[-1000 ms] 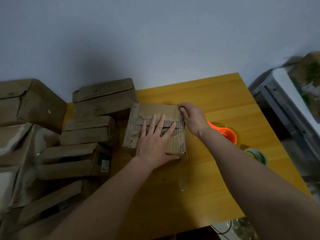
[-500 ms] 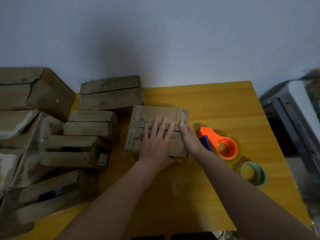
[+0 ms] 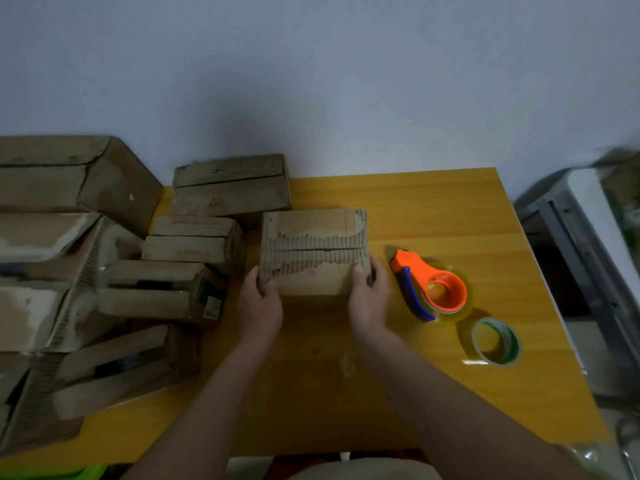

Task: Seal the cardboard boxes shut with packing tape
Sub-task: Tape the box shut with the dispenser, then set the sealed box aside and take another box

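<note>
Cardboard box (image 3: 313, 252) sits mid tabletop (image 3: 433, 209), flaps closed, top liner torn off along the centre seam so the corrugation shows. No tape visible on the seam.

Left hand (image 3: 260, 308) holds the box's near-left corner: thumb on top, fingers wrapped round the side, grip clamped on the box. Right hand (image 3: 369, 301) mirrors it at the near-right corner, thumb on top, fingers round the right side, also clamped on the box. Both forearms come in from the bottom edge.

Orange tape dispenser (image 3: 429, 285) with blue handle lies on the tabletop just right of the box, apart from the right hand. Green-edged tape roll (image 3: 496, 344) lies flat nearer the person, beside the dispenser, not touching it.

Stack of other boxes (image 3: 194, 244) crowds the left side of the tabletop; the closest is just left of the held box. Grey metal rack (image 3: 585, 244) stands off the right edge, blurred.
</note>
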`<action>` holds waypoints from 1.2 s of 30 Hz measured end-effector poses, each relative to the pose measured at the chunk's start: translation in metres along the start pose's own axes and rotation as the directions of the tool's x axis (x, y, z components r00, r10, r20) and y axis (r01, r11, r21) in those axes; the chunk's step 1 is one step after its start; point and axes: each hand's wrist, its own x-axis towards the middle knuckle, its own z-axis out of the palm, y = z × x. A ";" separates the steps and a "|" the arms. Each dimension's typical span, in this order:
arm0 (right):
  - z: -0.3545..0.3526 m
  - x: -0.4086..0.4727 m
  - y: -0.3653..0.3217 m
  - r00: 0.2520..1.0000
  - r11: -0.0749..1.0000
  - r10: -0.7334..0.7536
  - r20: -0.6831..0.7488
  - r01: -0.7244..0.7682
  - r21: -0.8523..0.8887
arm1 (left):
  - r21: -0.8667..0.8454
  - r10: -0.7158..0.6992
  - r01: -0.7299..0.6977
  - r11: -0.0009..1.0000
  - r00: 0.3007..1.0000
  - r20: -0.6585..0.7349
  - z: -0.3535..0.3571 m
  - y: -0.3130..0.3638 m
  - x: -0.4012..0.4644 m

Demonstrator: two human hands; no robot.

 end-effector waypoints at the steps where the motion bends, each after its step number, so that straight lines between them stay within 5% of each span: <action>1: 0.002 0.005 -0.005 0.998 0.998 0.053 -0.033 -0.052 0.032 | -0.028 -0.014 0.014 1.000 1.000 0.000 -0.002 0.003 -0.003; 4: -0.002 0.014 -0.028 0.999 0.997 0.050 -0.016 -0.049 0.056 | -0.066 0.005 -0.009 0.998 0.998 -0.064 -0.003 0.021 -0.017; 8: -0.040 0.037 -0.069 0.977 0.977 -0.208 -0.053 0.210 0.029 | -0.083 0.185 -0.190 0.978 0.980 -0.069 0.013 0.068 -0.033; 17: -0.187 0.143 -0.113 0.907 0.921 -0.372 -0.195 0.335 -0.200 | 0.095 0.461 -0.494 0.864 0.854 0.242 0.170 0.167 0.003; 23: -0.241 0.204 -0.064 0.940 0.838 -0.330 0.088 0.335 -0.431 | 0.206 0.437 -0.547 0.811 0.801 0.409 0.249 0.155 0.008; 25: -0.249 0.209 -0.058 0.937 0.714 -0.306 0.166 0.342 -0.611 | 0.323 0.449 -0.632 0.704 0.749 0.488 0.253 0.143 0.004; 30: -0.255 0.209 -0.058 0.851 0.418 -0.477 0.217 0.438 -0.796 | 0.582 0.633 -0.784 0.216 0.566 0.528 0.252 0.130 0.003; 36: -0.255 0.253 -0.082 0.866 0.485 -0.461 0.194 0.429 -0.762 | 0.644 0.548 -0.760 0.086 0.576 0.607 0.273 0.152 0.019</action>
